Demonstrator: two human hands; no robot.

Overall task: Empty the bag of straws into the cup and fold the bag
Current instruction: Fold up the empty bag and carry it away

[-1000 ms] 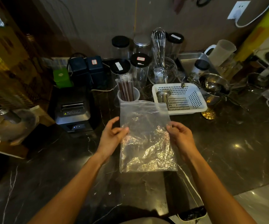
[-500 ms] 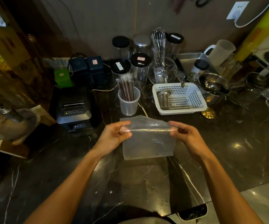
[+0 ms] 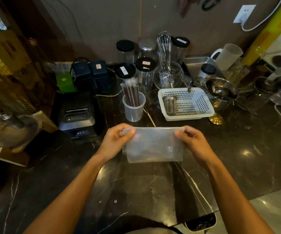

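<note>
- Thin dark-brown wrapped straws [image 3: 131, 96] already stand in the translucent plastic cup [image 3: 133, 109] on the dark marble counter [image 3: 153, 191]; emptying looks done.
- I see left hand [image 3: 115, 141] & right hand [image 3: 193, 142] pinching the clear plastic bag's [image 3: 153, 144] top corners, folded once, held above the counter; more folds prob. left.
- Jar labels, printer warning sticker: too small to read.

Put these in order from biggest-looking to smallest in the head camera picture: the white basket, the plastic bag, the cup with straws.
1. plastic bag, though it's nearest the camera
2. white basket
3. cup
</note>
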